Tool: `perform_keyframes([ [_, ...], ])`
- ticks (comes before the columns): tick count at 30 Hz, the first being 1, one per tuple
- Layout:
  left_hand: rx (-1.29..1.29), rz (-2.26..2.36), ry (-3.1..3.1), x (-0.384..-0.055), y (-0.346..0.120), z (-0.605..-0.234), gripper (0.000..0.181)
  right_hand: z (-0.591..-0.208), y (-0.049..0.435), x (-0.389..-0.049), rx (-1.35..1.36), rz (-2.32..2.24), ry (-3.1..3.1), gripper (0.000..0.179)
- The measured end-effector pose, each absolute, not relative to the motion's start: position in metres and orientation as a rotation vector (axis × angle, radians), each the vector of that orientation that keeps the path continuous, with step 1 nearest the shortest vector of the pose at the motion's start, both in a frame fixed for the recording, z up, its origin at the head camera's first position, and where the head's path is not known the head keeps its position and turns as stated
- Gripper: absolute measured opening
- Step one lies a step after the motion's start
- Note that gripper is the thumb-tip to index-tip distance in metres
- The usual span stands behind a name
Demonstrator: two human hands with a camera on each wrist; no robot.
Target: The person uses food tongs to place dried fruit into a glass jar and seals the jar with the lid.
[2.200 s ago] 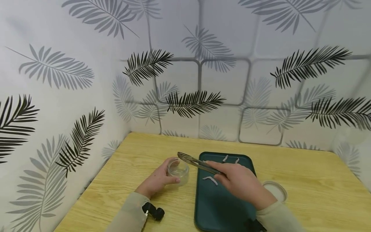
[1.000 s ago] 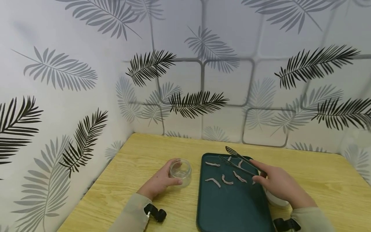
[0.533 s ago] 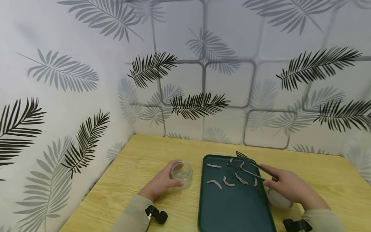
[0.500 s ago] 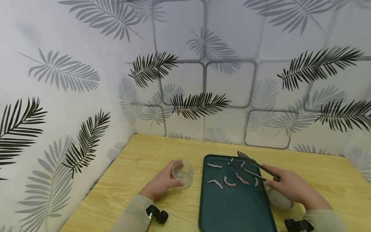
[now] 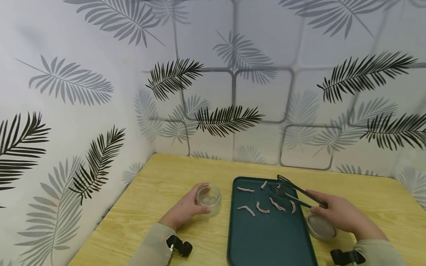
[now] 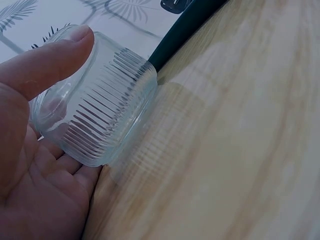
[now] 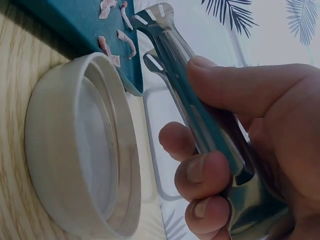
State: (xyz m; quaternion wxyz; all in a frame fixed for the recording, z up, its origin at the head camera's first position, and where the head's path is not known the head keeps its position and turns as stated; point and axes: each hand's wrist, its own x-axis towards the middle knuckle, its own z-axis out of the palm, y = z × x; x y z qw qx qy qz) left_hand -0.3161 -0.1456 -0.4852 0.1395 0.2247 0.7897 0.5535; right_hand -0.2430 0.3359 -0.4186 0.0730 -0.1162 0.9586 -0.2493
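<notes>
Head: the left hand (image 5: 186, 208) grips the jar (image 5: 213, 207), mouth up, left of the tray (image 5: 271, 236); the right hand (image 5: 346, 218) pinches the tongs (image 5: 303, 191), long axis slanting, parted tips pointing away and leftward over the tray's far end. Left wrist: thumb and fingers flank the jar. Right wrist: the lid (image 7: 52, 145) lies beside the tray.
</notes>
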Motion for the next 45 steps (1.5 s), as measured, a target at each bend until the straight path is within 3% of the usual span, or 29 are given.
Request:
perform_keyframes([
  [45,0.649,1.601,2.261,-0.3175,-0.1460,-0.4856,0.083,-0.4275,0.3332,-0.2475,-0.343,-0.681,2.893,0.057],
])
